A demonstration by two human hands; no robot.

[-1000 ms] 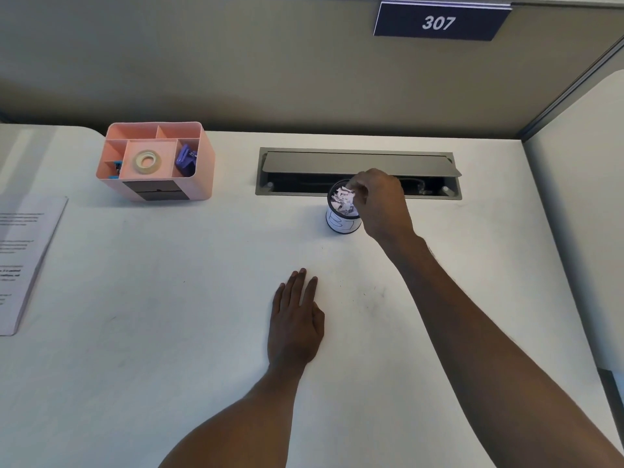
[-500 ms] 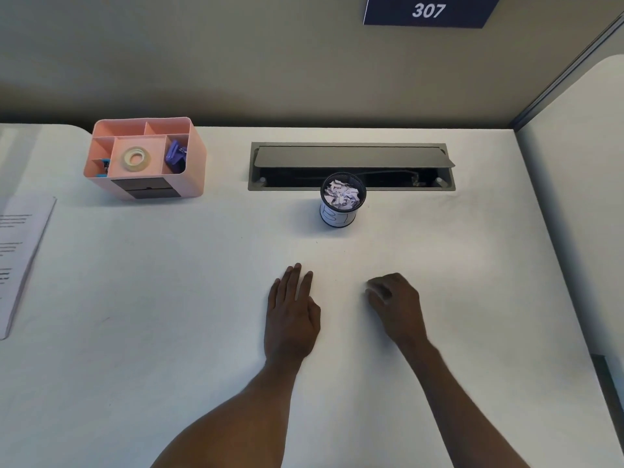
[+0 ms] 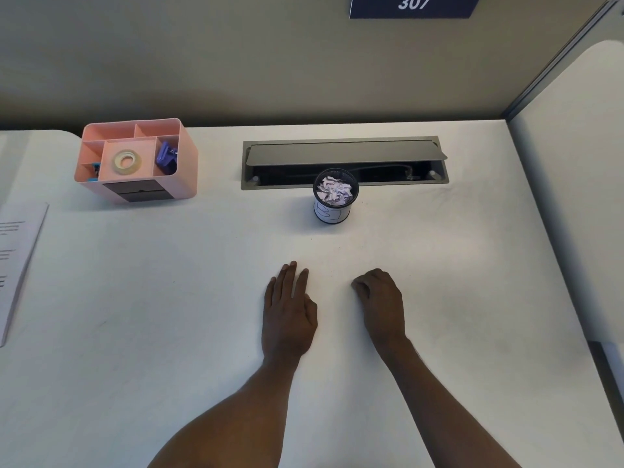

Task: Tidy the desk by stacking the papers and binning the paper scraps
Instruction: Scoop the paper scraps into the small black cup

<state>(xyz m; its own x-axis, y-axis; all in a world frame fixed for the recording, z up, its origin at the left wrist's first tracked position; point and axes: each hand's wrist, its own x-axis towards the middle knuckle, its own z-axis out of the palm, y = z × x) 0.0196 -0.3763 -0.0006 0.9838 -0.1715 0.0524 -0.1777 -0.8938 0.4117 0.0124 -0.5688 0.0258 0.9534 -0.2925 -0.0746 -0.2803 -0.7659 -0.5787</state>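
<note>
A small black mesh bin (image 3: pixel 332 212) with a white label stands at the desk's back middle, filled with crumpled paper scraps (image 3: pixel 335 190). A stack of printed papers (image 3: pixel 17 258) lies at the far left edge, partly cut off. My left hand (image 3: pixel 289 312) rests flat on the white desk (image 3: pixel 169 332), palm down, fingers together and empty. My right hand (image 3: pixel 381 304) rests beside it to the right, fingers curled under, with nothing visible in it. Both hands are well in front of the bin.
A pink desk organiser (image 3: pixel 135 160) with a tape roll and purple clips stands at the back left. A grey cable hatch (image 3: pixel 344 162) with its lid raised lies right behind the bin. Partition walls close the back and the right side.
My right hand left the rim of the bin, drew back toward me and came down on the desk beside my left hand. The left hand stayed put.
</note>
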